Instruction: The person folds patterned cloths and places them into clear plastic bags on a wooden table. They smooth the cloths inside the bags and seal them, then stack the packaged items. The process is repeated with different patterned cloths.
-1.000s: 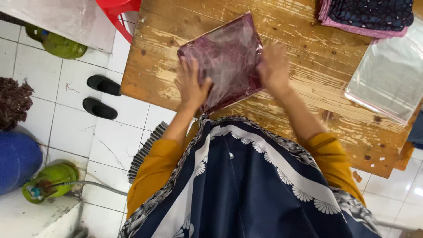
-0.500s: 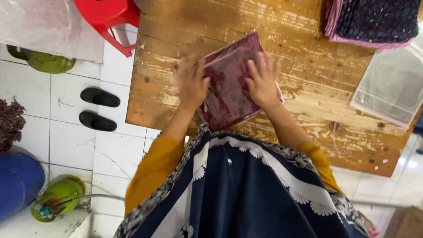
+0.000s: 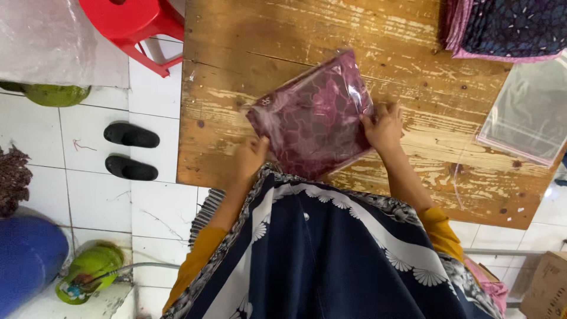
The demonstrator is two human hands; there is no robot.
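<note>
A maroon patterned cloth sealed in a clear plastic bag (image 3: 316, 115) lies tilted on the worn wooden table (image 3: 413, 53). My left hand (image 3: 251, 158) grips the bag's near left corner at the table's front edge. My right hand (image 3: 384, 127) holds the bag's right edge, fingers curled over it. Both arms wear mustard yellow sleeves under a dark blue scarf with white fan patterns.
A stack of clear plastic bags (image 3: 528, 112) lies at the table's right. Folded dark patterned cloth (image 3: 508, 26) sits at the far right corner. A red plastic stool (image 3: 139, 26), black sandals (image 3: 131, 151), green gas cylinders (image 3: 88, 272) and a blue tub (image 3: 26, 260) stand on the tiled floor at left.
The bag has turned and slid toward the table's front edge. My hands moved from pressing on top of it to gripping its left corner and right edge.
</note>
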